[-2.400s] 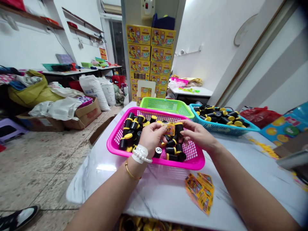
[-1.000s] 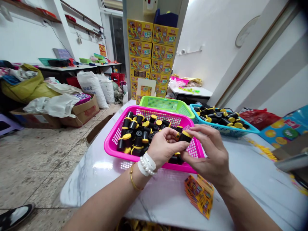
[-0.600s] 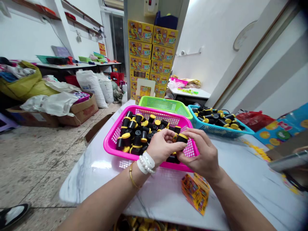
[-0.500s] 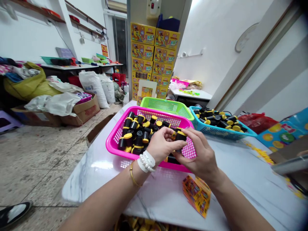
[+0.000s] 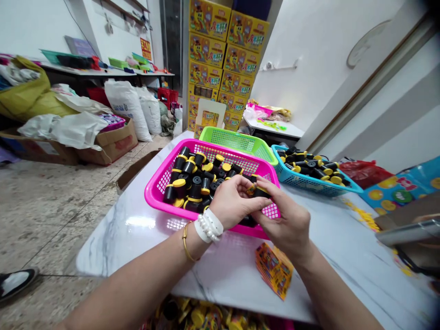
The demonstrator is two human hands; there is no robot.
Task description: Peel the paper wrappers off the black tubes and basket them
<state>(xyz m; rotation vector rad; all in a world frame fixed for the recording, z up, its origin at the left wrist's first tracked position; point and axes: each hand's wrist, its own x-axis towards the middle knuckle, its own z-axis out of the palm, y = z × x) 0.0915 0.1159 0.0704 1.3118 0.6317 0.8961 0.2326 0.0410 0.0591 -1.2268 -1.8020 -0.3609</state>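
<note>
White marble tabletop (image 5: 137,238), pink basket (image 5: 155,201) of black yellow-capped cylinders (image 5: 192,183), left hand (image 5: 231,201) and right hand (image 5: 287,224) both pinched shut on one black cylinder (image 5: 262,192), sticker stack (image 5: 274,269) beside right wrist.

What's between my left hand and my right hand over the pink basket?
A small black cylinder with an orange label beside it, pinched by the left hand and right hand above the pink basket; the head view shows it.

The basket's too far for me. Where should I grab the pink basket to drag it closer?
Take the pink basket by its near rim, left of the left hand, from the near side: the lip juts outward there and nothing covers it.
</note>
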